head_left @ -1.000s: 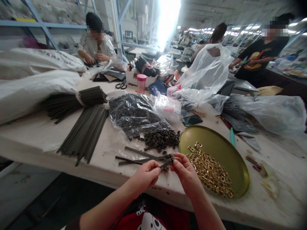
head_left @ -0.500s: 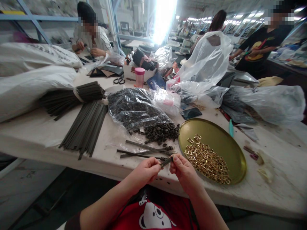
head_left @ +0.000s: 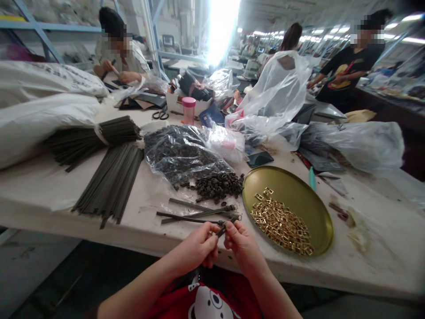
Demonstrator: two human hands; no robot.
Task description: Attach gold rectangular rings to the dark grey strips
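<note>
Over the table's front edge, a dark strap [head_left: 220,231] is pinched between the fingertips of my left hand [head_left: 199,244] and my right hand [head_left: 243,245]. Both hands are closed on it and close together; most of the strap is hidden by the fingers. Just beyond them lie several dark straps [head_left: 186,218] with buckles at their right ends, crossing one another. Small dark loops [head_left: 219,186] spill out of a clear plastic bag [head_left: 186,150] farther back. To the right, gold buckles [head_left: 282,226] are heaped in a round gold tray [head_left: 318,199].
Loose dark straps [head_left: 108,184] and a tied bundle [head_left: 122,129] lie at left beside white sacks [head_left: 43,113]. Scissors [head_left: 160,114], a pink-lidded jar [head_left: 188,110] and plastic bags [head_left: 272,93] stand behind. Other people [head_left: 121,57] work across the table.
My fingers have shifted on the strap, the left hand turning a little and the right fingertips closing in nearer to it. The whole view has moved slightly.
</note>
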